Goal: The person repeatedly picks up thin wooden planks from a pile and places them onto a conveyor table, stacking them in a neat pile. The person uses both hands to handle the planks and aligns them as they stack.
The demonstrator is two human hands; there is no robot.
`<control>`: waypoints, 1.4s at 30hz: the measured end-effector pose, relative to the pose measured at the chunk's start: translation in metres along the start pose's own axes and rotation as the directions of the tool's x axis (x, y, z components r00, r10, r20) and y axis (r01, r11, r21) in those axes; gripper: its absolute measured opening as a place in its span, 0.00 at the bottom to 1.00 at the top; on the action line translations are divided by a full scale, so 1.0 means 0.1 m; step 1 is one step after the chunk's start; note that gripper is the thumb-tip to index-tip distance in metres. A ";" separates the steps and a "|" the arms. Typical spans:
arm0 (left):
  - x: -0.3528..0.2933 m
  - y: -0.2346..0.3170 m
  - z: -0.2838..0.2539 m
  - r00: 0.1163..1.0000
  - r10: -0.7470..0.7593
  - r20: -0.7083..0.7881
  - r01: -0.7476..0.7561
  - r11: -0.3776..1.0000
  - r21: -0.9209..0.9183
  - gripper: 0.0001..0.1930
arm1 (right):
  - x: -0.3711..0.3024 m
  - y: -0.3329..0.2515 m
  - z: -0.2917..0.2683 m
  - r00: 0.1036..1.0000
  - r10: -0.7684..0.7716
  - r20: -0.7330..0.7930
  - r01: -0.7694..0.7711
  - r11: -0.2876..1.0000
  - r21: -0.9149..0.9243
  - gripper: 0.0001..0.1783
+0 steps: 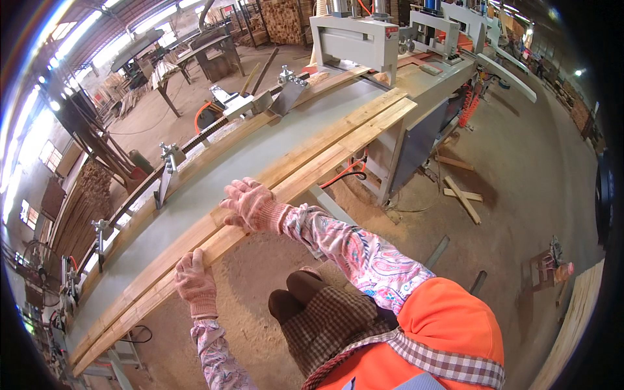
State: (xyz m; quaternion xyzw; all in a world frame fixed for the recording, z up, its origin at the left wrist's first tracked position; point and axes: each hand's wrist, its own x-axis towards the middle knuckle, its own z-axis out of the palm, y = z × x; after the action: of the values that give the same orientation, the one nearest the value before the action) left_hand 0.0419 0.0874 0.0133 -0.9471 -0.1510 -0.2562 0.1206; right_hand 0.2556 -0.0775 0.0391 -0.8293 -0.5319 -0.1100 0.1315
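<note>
Two long, pale wooden boards lie side by side along the near edge of a grey metal table. My gloved left hand (195,281) grips the near board (325,162), its fingers bent over the top face and the thumb out of sight. Farther along, to the right, my gloved right hand (252,205) reaches across both boards. Its fingers rest over the far board (325,140) and its thumb is at the near board's side. Both gloves are pinkish and knitted.
The grey table (227,159) carries metal clamps (170,159) along its far rail. A white machine frame (357,49) spans the table's right end. Wood offcuts (463,198) and sawdust lie on the floor. A cluttered workbench (211,58) stands behind.
</note>
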 end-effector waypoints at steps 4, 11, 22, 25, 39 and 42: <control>-0.10 0.14 -0.02 0.997 -0.063 -0.053 0.062 0.998 -0.030 0.31 | -0.45 -0.02 0.08 0.956 -0.239 -0.172 0.233 0.971 -0.058 0.34; -0.30 0.24 -0.09 0.983 -0.049 -0.175 0.054 0.998 0.028 0.39 | -0.92 -0.09 0.03 0.933 -0.205 -0.295 0.248 0.962 0.116 0.34; -1.31 1.24 -0.34 0.977 -0.187 0.103 0.214 0.841 -0.497 0.33 | -0.97 -0.02 -0.22 0.912 -0.042 -0.408 0.126 0.976 0.180 0.32; -1.46 1.37 -0.43 0.969 -0.152 0.196 0.234 0.821 -0.520 0.33 | -0.97 -0.04 -0.22 0.905 -0.087 -0.417 0.171 0.971 0.169 0.32; -0.72 0.46 -0.74 0.963 -0.178 -0.205 0.095 0.928 -0.359 0.30 | -1.02 -0.09 -0.10 0.956 -0.183 -0.229 0.217 0.967 0.132 0.40; -0.35 0.27 -0.69 0.962 -0.192 -0.197 0.082 0.883 -0.461 0.29 | -1.07 -0.08 -0.16 0.967 -0.196 -0.162 0.217 0.969 0.120 0.41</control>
State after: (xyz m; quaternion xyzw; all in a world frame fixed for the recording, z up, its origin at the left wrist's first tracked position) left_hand -0.0082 0.0332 0.0489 -0.8987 -0.1391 -0.4030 -0.1026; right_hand 0.2037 -0.1708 0.0206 -0.7476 -0.6106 -0.1479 0.2153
